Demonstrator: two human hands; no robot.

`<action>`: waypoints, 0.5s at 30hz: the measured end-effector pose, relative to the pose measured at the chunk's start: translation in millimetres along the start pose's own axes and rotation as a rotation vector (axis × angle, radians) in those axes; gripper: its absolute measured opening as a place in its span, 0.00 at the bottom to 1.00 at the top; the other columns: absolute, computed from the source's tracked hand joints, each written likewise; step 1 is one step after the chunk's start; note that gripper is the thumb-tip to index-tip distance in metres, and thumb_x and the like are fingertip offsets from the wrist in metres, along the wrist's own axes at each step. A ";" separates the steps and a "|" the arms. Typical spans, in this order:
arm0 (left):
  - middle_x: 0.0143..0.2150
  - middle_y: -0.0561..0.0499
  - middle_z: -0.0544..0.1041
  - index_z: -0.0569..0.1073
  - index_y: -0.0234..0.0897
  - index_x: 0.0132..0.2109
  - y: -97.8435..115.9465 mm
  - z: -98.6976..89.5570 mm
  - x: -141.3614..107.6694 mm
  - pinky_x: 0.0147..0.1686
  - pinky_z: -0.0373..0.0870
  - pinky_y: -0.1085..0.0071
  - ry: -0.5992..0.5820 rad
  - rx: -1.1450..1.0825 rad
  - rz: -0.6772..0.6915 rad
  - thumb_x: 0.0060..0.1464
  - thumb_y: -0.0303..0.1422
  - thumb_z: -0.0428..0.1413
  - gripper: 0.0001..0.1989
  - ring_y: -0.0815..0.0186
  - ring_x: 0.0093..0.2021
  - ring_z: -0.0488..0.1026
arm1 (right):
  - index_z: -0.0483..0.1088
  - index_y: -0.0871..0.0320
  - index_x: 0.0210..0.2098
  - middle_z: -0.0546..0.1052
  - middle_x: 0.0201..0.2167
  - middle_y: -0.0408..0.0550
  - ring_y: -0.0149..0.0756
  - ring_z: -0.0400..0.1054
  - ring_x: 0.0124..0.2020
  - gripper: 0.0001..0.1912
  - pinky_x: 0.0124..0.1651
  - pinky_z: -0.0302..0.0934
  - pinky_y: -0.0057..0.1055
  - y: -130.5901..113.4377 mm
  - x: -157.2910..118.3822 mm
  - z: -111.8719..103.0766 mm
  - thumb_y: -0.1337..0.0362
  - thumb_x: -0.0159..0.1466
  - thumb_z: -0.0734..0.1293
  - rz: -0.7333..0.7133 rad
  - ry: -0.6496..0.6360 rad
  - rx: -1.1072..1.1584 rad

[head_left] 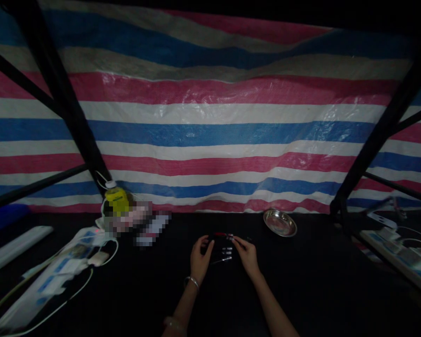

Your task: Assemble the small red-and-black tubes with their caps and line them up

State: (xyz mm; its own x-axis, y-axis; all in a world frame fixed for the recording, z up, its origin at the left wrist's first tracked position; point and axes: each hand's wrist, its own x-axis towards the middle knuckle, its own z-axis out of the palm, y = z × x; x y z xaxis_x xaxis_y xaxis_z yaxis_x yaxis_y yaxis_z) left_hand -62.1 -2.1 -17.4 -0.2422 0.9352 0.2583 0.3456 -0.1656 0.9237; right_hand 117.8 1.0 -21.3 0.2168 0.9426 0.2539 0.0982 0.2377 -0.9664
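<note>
The red pen (221,234) lies between the two hands over the black worktop (323,281), its long axis running crosswise from one grip toward the other. The right grip (246,255) is nearer, its fingertips drawn narrow and seemingly pinching the pen's silver end. The left grip (199,260) has thumb and fingers curved a little apart, just beside the pen's other end; whether it holds anything cannot be told. On the near side of the red pen, between both grips, are dark pens (227,253) with silver ends, roughly parallel to it. Beyond the right grip, farther right, sits a shallow metal dish (280,223), with nothing visible in it. Far beyond the left grip stands a bottle (117,199) showing yellow.
</note>
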 end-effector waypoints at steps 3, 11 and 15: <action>0.42 0.45 0.72 0.71 0.37 0.46 -2.9 0.2 1.0 0.42 0.68 0.61 -0.004 0.061 0.050 0.48 0.46 0.53 0.21 0.60 0.41 0.70 | 0.75 0.55 0.40 0.78 0.40 0.49 0.44 0.71 0.43 0.17 0.49 0.62 0.42 4.5 -3.1 0.1 0.53 0.55 0.66 -0.016 -0.115 -0.121; 0.44 0.47 0.72 0.74 0.41 0.42 -10.4 0.5 1.7 0.49 0.64 0.57 -0.081 0.249 0.136 0.52 0.40 0.50 0.14 0.58 0.46 0.68 | 0.74 0.49 0.42 0.78 0.40 0.45 0.43 0.72 0.42 0.13 0.43 0.65 0.36 -0.4 -8.4 0.0 0.58 0.60 0.62 -0.105 -0.214 -0.496; 0.43 0.47 0.72 0.75 0.41 0.40 -11.9 0.4 1.9 0.48 0.64 0.58 -0.091 0.295 0.150 0.52 0.38 0.50 0.12 0.59 0.45 0.68 | 0.74 0.50 0.42 0.78 0.39 0.45 0.41 0.73 0.38 0.14 0.40 0.65 0.32 -5.7 -11.0 2.1 0.58 0.61 0.60 -0.119 -0.203 -0.568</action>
State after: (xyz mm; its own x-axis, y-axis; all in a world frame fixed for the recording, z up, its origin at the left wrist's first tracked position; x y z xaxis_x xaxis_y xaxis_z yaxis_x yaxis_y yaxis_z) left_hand -66.4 1.8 -28.0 -0.0912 0.9337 0.3461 0.6219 -0.2180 0.7521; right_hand 112.8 -10.2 -18.7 -0.0114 0.9564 0.2920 0.6245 0.2349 -0.7449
